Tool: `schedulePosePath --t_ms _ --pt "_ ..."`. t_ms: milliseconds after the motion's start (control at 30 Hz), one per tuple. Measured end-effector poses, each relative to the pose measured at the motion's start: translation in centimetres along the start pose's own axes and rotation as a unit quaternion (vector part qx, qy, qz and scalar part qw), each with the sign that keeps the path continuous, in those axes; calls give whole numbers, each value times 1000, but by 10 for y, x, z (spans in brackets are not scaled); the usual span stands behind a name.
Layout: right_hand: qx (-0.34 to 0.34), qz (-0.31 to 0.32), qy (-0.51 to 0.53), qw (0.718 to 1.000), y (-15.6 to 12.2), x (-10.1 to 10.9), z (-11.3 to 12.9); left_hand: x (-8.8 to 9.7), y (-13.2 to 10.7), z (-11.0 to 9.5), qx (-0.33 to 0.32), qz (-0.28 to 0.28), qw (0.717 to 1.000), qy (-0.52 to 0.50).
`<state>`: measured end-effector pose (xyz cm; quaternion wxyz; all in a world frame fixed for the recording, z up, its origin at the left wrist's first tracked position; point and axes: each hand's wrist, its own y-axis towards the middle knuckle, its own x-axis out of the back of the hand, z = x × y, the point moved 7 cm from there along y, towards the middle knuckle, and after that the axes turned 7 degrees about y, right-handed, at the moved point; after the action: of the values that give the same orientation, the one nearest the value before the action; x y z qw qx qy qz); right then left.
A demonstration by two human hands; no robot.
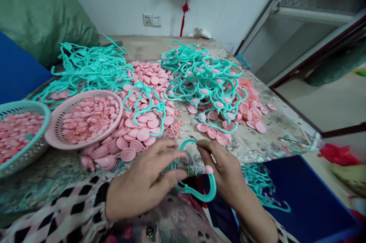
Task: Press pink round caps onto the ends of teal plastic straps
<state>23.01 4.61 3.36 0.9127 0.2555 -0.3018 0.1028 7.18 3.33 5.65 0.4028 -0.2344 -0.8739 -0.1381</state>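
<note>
- Teal plastic frame (212, 190): held between both hands, just off the near edge of the stained work table (257, 144); one pink disc (209, 169) sits on its free end.
- Left hand (144, 180): closed on the frame's lower part, fingers curled over, thumb in front; the contact is partly hidden.
- Right hand (223, 168): closed on the frame's upper loop, fingertips on the teal strip.
- Step in hand, as judged: working one frame by hand, with the disc end clear of both hands. Next move calls for a steady two-hand hold on the loop.
- Checked sleeve (57, 207): on the left forearm, along the table's near edge.
- Small pink rings (173, 129): small cluster on the table, just ahead of the hands.
- Pink disc pile (137, 132): spread across the table's near-left area.
- Pink round basket (85, 96) and teal round basket (27, 104): at the table's left edge, both filled with pink discs.
- Loose teal frames (259, 186): below the table's right edge, on a blue surface.
- Tangled teal frame heaps (200, 79): across the table's far half, some with pink discs attached.
- Wall socket (151, 20): on the wall beyond the table's far edge.
</note>
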Motion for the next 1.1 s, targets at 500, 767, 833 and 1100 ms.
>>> schedulePosePath --t_ms 500,767,833,1100 --pt "-59 85 -32 994 30 -45 -44 7 -1 56 189 -43 964 -183" --pt "-84 148 -128 977 39 -80 -75 4 -1 66 210 -36 945 -247" --pt "-71 149 -124 978 41 -84 -76 5 -2 67 211 -36 944 -252" --pt "-138 59 95 984 47 -66 -82 -1 1 69 191 -32 935 -297"
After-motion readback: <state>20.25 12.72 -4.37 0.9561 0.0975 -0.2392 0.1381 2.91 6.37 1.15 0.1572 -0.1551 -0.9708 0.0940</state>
